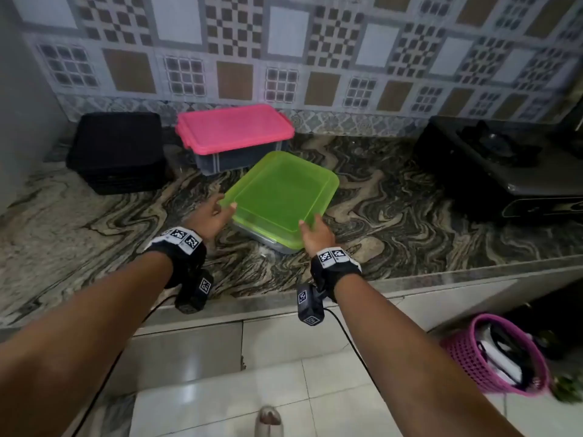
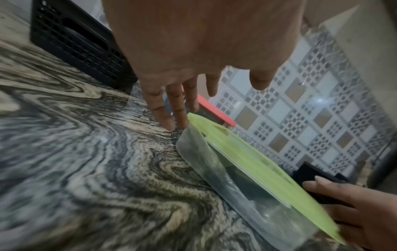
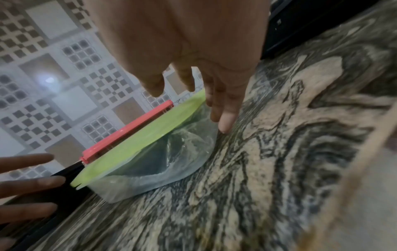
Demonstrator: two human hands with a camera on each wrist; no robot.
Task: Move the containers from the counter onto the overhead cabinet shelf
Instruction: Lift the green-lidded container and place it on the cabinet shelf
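Both hands' fingers straight: left hand [image 1: 212, 216], right hand [image 1: 316, 235] flanking green-lidded container [image 1: 280, 197] corners; holding nothing.

The head camera looks down from high up at the counter [image 1: 394, 216] and wall. Each wrist camera sits low and very close, looking along its fingers. All three see the green-lidded box [image 1: 280, 197] [image 2: 247, 163] [image 3: 137, 146].
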